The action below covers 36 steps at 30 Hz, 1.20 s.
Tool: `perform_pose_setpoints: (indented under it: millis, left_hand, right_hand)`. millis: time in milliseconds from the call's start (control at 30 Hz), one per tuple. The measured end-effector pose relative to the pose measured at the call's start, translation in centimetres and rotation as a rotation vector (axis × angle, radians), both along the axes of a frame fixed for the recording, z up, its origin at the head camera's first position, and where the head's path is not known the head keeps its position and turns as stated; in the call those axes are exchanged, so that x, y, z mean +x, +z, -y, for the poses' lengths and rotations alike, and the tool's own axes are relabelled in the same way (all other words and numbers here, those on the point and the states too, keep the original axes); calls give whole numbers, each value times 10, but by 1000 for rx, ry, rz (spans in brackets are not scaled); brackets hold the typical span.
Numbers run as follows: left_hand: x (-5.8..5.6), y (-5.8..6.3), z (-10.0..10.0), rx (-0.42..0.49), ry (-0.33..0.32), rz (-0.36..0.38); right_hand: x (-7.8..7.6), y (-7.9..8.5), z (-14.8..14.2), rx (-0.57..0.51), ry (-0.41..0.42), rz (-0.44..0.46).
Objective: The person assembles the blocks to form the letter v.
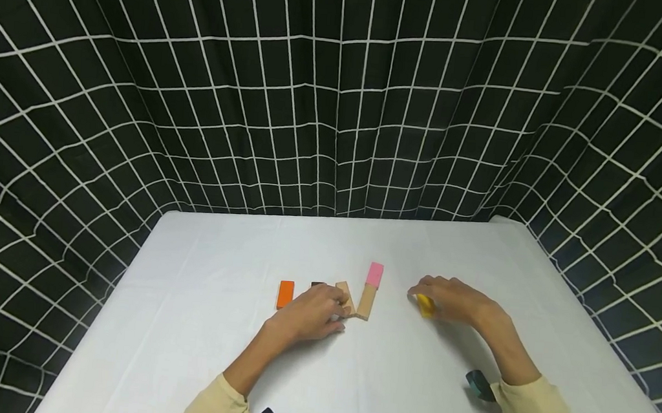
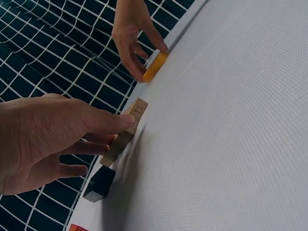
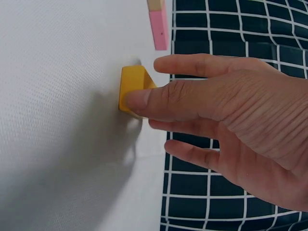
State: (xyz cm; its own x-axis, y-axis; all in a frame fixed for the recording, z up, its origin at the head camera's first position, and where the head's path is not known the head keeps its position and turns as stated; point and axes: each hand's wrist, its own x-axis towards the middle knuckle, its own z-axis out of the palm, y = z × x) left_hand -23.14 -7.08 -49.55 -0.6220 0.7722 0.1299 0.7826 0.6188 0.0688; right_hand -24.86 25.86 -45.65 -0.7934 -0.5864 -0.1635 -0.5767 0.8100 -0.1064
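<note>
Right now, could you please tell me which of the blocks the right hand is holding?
The yellow block, pinched by the right hand: it is the only yellow one, and farthest right in the head view.

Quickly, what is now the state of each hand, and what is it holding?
Left hand: closed, pinching a wooden block.
Right hand: closed, pinching the yellow block.

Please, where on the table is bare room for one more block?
The table is bare left of the orange block and between the pink block and the gridded curtain. Crowded: by the left hand, where wooden blocks and a black block cluster.
</note>
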Motion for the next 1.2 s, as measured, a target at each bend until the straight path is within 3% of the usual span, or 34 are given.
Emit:
perform_pose_setpoints:
  millis: [367, 700, 967, 1200]
  left_hand:
    - [-2, 2, 0, 14, -11, -9]
    - [-1, 0, -1, 9, 5, 7]
    - [0, 1, 0, 17, 7, 0]
    - [1, 1, -1, 23, 15, 0]
  right_hand:
    - [-1, -2, -2, -17, 13, -45]
    - [-3, -4, -2, -20, -20, -8]
    - [-4, 1, -1, -44, -127, 73]
    - [-5, 8, -2, -84, -157, 81]
